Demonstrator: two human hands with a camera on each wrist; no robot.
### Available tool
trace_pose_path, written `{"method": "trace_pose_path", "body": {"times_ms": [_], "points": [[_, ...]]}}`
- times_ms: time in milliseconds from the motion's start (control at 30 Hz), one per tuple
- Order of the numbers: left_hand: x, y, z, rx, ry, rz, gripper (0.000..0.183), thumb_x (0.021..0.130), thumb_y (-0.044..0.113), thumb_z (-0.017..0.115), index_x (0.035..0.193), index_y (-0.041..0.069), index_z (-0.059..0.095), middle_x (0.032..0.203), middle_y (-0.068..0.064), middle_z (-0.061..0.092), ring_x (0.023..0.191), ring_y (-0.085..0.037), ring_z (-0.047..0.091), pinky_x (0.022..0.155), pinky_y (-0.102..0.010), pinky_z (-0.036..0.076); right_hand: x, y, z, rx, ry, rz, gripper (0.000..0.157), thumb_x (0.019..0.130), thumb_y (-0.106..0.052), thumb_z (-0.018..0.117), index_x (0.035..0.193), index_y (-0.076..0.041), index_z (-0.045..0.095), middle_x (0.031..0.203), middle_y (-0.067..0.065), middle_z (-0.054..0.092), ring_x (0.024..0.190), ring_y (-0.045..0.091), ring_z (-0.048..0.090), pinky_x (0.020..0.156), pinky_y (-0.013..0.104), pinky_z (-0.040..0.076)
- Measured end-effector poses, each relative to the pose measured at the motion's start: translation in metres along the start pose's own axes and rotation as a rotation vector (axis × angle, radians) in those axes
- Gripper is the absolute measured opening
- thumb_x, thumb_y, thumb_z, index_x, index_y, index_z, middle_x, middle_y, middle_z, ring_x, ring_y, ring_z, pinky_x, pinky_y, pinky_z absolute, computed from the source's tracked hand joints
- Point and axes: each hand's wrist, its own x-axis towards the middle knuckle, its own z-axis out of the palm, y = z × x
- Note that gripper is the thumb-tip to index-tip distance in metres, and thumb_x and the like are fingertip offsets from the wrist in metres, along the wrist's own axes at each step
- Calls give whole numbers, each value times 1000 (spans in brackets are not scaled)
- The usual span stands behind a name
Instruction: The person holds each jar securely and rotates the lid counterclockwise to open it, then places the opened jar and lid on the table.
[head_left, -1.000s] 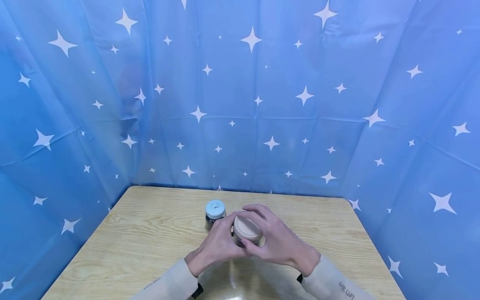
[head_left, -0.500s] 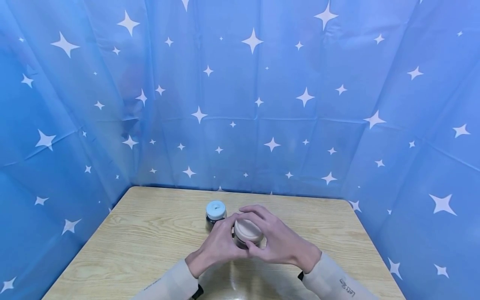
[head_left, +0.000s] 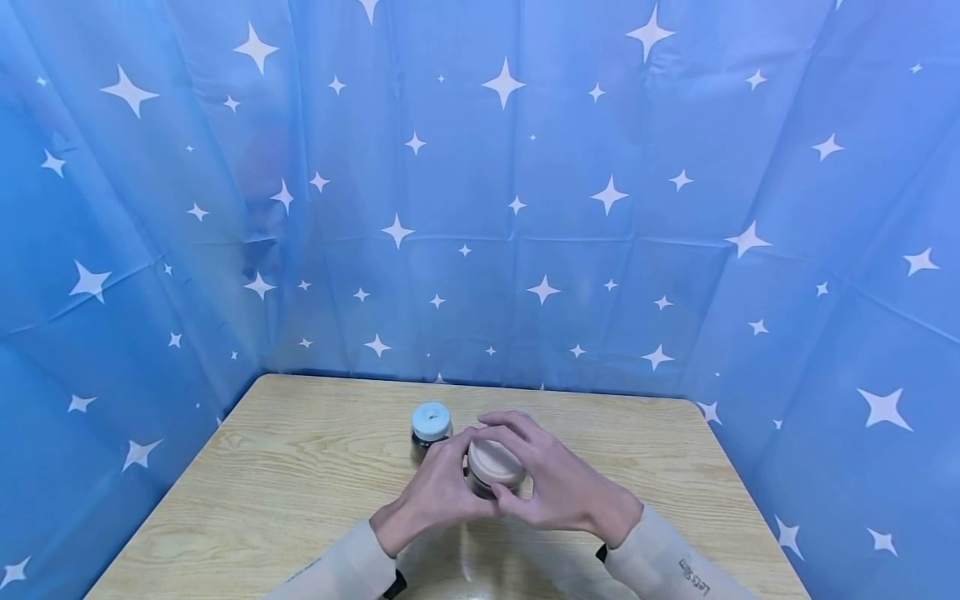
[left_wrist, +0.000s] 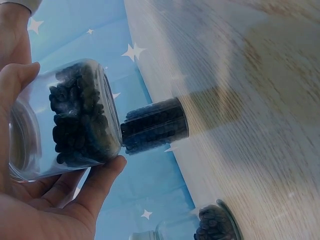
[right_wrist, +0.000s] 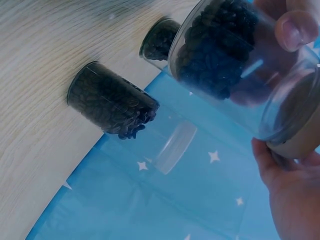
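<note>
Raised off the table is a clear jar (left_wrist: pixel 75 115) with a beige lid (head_left: pixel 497 461), partly filled with small dark beans. My left hand (head_left: pixel 441 485) grips the jar's body, thumb on one side and fingers on the other. Around the beige lid curl the thumb and fingers of my right hand (head_left: pixel 562 483). The lid sits on the jar's mouth. Just behind the left hand stands a second jar of dark beans with a light blue lid (head_left: pixel 431 421). Another bean-filled jar (right_wrist: pixel 112 102) stands on the table in the right wrist view; the right hand mostly hides it from the head view.
The light wood table (head_left: pixel 300 467) has rounded far corners. A blue curtain with white stars (head_left: pixel 480 192) hangs behind it and along both sides. Both standing jars are close beyond the hands.
Over the last second the right thumb and fingers have shifted slightly on the lid. The left hand and the standing jars stay in place.
</note>
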Motion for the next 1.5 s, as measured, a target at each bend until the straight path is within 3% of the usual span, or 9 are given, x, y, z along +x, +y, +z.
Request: {"method": "trace_pose_path", "body": {"times_ms": [333, 500, 667, 967, 1167, 1500], "points": [[0, -2, 0, 1, 10, 13, 80, 80, 31, 103, 151, 16, 67, 127, 6, 82, 109, -8, 77, 94, -26, 65, 0, -10, 5, -55, 78, 81, 71, 100, -39, 88, 163, -20, 63, 170, 11, 59, 149, 32, 68, 108, 49, 69], [1, -2, -1, 14, 23, 25, 69, 82, 32, 103, 140, 15, 71, 123, 7, 82, 107, -6, 76, 92, -25, 65, 1, -18, 10, -133, 172, 140, 75, 98, -44, 92, 162, -20, 63, 165, 14, 63, 149, 36, 67, 103, 50, 71], [2, -2, -2, 24, 26, 31, 68, 82, 30, 104, 139, 15, 71, 124, 4, 83, 110, -10, 78, 95, -29, 67, 2, -23, 16, -193, 227, 176, 74, 96, -49, 93, 159, -20, 66, 158, 18, 68, 141, 37, 71, 95, 49, 72], [1, -2, -3, 31, 32, 17, 69, 82, 30, 104, 141, 15, 71, 124, 2, 84, 111, -13, 79, 98, -31, 68, 2, -26, 22, -197, 221, 176, 73, 95, -46, 96, 156, -17, 68, 150, 18, 71, 134, 35, 73, 91, 45, 73], [-1, -2, -3, 20, 23, -9, 72, 81, 32, 105, 143, 16, 71, 126, 3, 83, 112, -12, 78, 96, -29, 67, 2, -27, 21, -183, 214, 181, 71, 94, -41, 96, 155, -16, 69, 149, 16, 71, 133, 32, 73, 93, 44, 72], [0, -3, -3, 14, 28, 11, 72, 80, 27, 103, 143, 16, 71, 124, 3, 84, 110, -12, 79, 93, -28, 67, 3, -24, 17, -161, 201, 153, 69, 92, -34, 95, 154, -16, 70, 151, 11, 71, 136, 29, 72, 99, 46, 71]]}}
